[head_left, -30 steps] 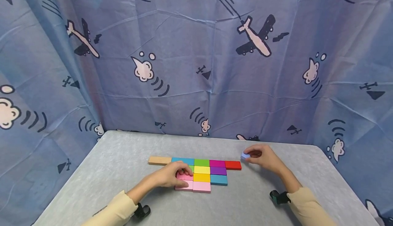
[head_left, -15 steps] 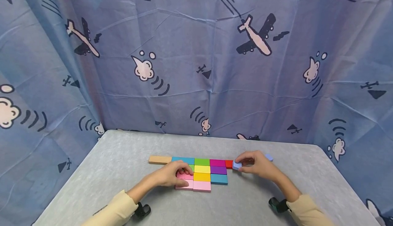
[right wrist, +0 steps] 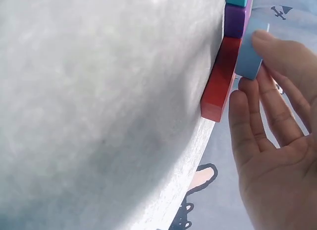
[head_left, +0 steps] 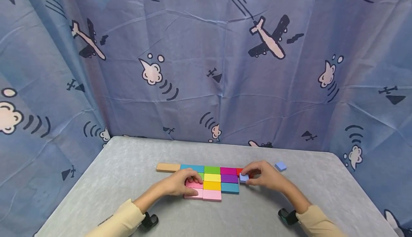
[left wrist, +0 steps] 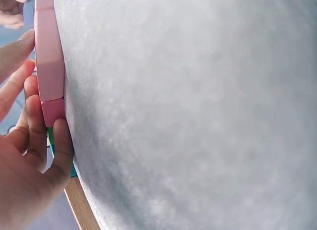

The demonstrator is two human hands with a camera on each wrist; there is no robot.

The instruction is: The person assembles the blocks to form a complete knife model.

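Note:
Flat rectangular colored blocks lie edge to edge on the grey table. My left hand [head_left: 178, 182] rests at their left side, fingertips touching the pink block [head_left: 193, 184] and thumb on the light pink block [head_left: 191, 196]; the left wrist view shows its fingers loosely bent beside this edge. My right hand [head_left: 268, 177] pinches a small light blue block [head_left: 243, 178] between thumb and fingers. That block is close over the corner where the red block [head_left: 239, 171] meets the purple block [head_left: 229, 178]. In the right wrist view it overlaps the red block's upper side.
A second light blue block [head_left: 280, 166] lies apart at the right rear. The back row holds a wooden block [head_left: 168, 167], a blue block [head_left: 192, 168], a green block [head_left: 212, 169] and a magenta block [head_left: 228, 171]. A patterned blue curtain [head_left: 180, 115] hangs behind the table.
My right hand has carried the light blue block leftward and toward me, from beyond the red block to its front side. The other light blue block has come into view. My left hand stays put.

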